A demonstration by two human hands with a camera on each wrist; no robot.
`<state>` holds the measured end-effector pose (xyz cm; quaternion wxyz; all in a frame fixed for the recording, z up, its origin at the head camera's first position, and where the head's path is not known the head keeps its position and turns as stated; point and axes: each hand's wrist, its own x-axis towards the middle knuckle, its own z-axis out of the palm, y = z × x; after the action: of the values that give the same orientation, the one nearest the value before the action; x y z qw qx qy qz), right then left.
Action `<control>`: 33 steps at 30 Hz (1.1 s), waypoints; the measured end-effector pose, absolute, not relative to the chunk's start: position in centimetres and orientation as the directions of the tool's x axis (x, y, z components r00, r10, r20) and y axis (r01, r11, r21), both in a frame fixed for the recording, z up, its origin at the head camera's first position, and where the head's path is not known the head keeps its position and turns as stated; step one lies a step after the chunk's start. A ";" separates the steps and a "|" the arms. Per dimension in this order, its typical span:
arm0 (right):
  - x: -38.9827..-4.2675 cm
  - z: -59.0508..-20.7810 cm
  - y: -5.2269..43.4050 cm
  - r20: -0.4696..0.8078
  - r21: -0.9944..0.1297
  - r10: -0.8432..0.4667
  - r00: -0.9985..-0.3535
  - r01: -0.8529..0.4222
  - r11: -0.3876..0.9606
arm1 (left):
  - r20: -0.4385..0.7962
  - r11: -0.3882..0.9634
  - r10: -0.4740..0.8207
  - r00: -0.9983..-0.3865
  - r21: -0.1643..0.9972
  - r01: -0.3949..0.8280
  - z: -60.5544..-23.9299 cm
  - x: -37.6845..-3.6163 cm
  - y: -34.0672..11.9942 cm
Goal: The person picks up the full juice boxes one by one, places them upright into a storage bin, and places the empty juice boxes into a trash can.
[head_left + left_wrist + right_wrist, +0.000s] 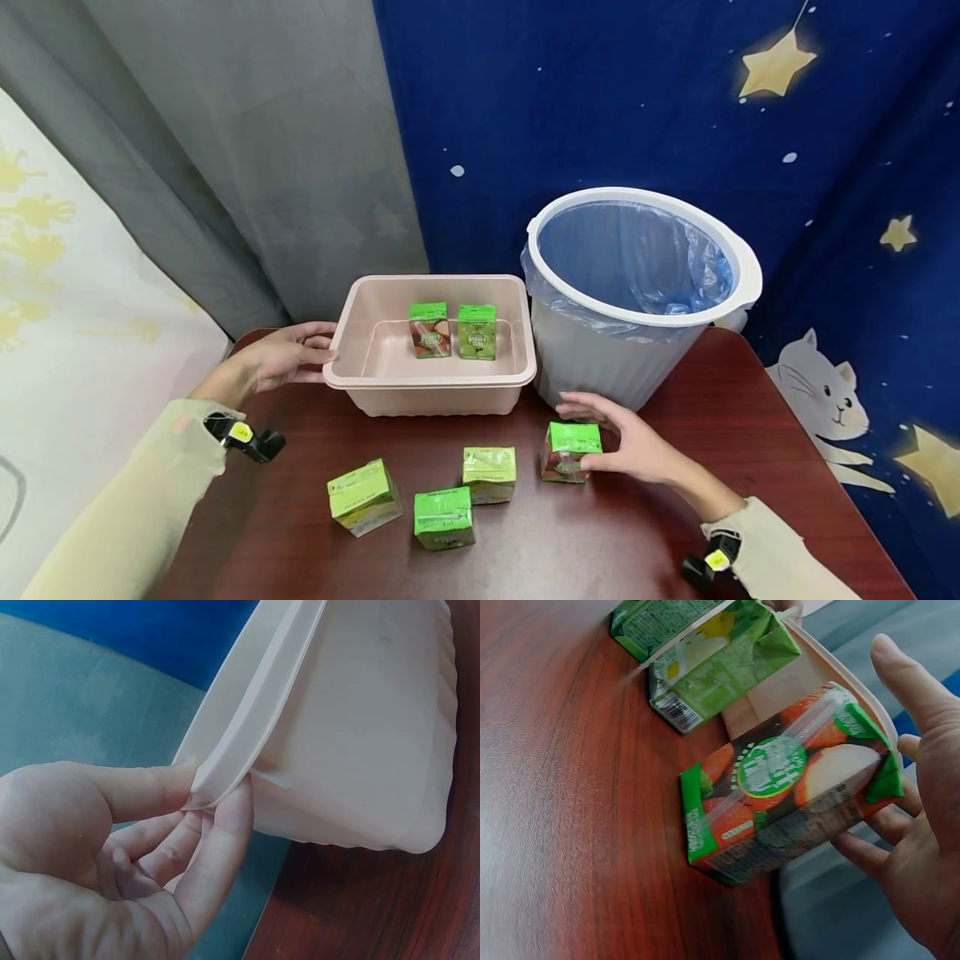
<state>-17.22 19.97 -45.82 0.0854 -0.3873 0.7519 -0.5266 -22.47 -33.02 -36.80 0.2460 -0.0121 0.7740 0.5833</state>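
Note:
My left hand point(288, 357) pinches the left rim of a pink plastic basin point(435, 400), thumb on one side of the lip and fingers beneath, as the left wrist view shows point(165, 840). Inside the basin stand two juice boxes, one red and green point(430, 333), the other all green point(477, 333). My right hand point(633, 442) is spread around a strawberry-pictured juice box point(780, 780) that stands upright on the table. In the right wrist view its thumb is apart from the box, with the fingers behind it.
Several more juice boxes stand at the front: a yellow-green one point(363, 496) on the left, a bright green one point(443, 517) and another yellow-green one point(489, 475). A white trash bin point(600, 358) with a blue-tinted liner stands behind my right hand, on the brown table point(555, 558).

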 end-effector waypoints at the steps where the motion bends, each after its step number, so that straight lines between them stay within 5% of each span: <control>1: -17.3 -46.0 19.9 0.276 -0.861 -0.675 -0.684 -0.488 0.142 | -0.394 0.320 0.273 -0.878 0.898 -0.304 -36.9 -22.5 -33.0; 7: -17.5 -47.1 19.0 0.270 -0.867 -0.699 -0.662 -0.484 0.123 | -0.400 0.310 0.270 -0.876 0.897 -0.314 -36.9 -22.5 -33.0; 33: -16.9 -47.6 18.1 0.247 -0.839 -0.603 -0.759 -0.478 0.259 | -0.402 0.305 0.269 -0.875 0.898 -0.318 -36.9 -22.6 -32.8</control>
<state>-16.91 18.08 -47.60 0.0618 -0.3418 0.7910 -0.5037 -22.60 -32.78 -36.88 0.2491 -0.0159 0.7684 0.5893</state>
